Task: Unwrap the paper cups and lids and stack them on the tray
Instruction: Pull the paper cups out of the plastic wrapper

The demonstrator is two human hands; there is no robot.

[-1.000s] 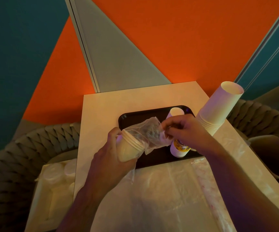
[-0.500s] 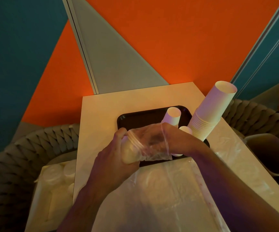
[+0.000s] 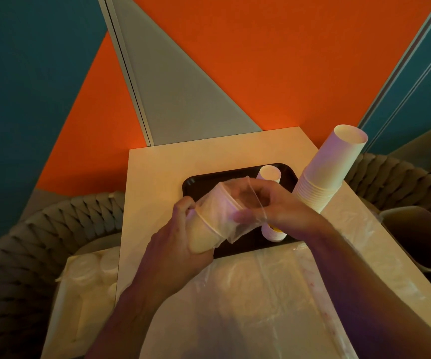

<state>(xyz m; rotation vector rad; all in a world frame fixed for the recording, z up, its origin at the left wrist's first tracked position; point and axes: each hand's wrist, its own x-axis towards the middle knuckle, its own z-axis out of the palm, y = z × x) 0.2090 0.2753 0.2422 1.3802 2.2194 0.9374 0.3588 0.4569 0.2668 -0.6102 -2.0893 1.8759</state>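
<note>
My left hand [image 3: 175,244] grips a short stack of white paper cups [image 3: 204,234] still partly sheathed in clear plastic wrap [image 3: 232,211]. My right hand [image 3: 281,211] reaches into the wrap's open end and grips the plastic. Both hands hover over the near edge of the black tray [image 3: 201,182]. On the tray stand a small stack of cups [image 3: 270,173] and a printed cup [image 3: 274,233] half hidden under my right wrist. A tall stack of white cups [image 3: 331,172] leans at the tray's right side.
Empty clear plastic sheeting [image 3: 256,294] covers the near part of the pale table [image 3: 157,182]. An open box with wrapped lids [image 3: 87,275] sits at the left on a woven chair. Another woven chair and a grey bin [image 3: 424,237] stand at the right.
My right hand went from pinching the wrap's end to sliding inside the wrap. The wrapped cups rose and tilted slightly; the camera shifted a little.
</note>
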